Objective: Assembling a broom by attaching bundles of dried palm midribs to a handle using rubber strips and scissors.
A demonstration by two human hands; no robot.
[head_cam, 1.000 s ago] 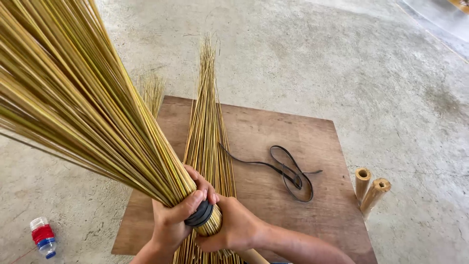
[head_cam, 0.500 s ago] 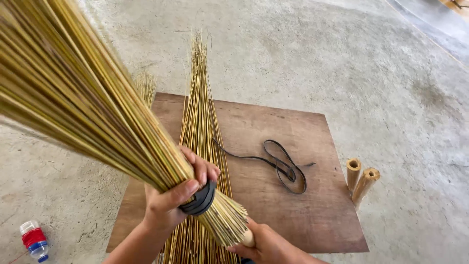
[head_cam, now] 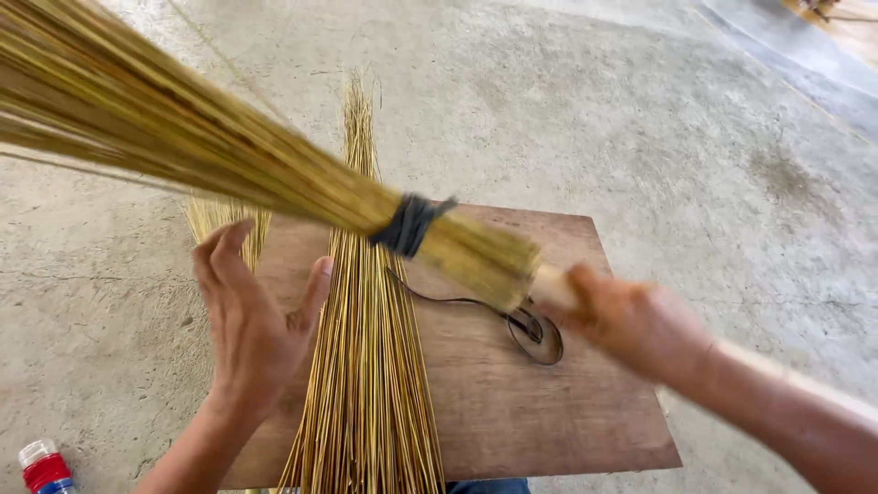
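The right hand (head_cam: 631, 325), at centre right of the frame, was clamped on the pale handle end of a bound stick broom (head_cam: 274, 169). The broom ran diagonally to the upper left, its bristles fanning out there, blurred. A black band (head_cam: 409, 224) gripped the bundle just above the handle.

The left hand (head_cam: 251, 320), at lower left, was spread wide and held nothing. Its palm faced a loose sheaf of sticks (head_cam: 366, 366) lying on the wooden board (head_cam: 549, 402), the thumb at or just beside the sheaf's left edge.

A black strap (head_cam: 530, 329) lay looped on the board beneath the broom's butt. A red-capped bottle (head_cam: 44, 467) stood on the concrete floor (head_cam: 640, 110) at the lower left corner.

Risk assessment: with one hand supporting the far end only, the heavy bristle head could sag or swing. The band could then slip along the bundle, releasing sticks. The butt could also snag the strap.
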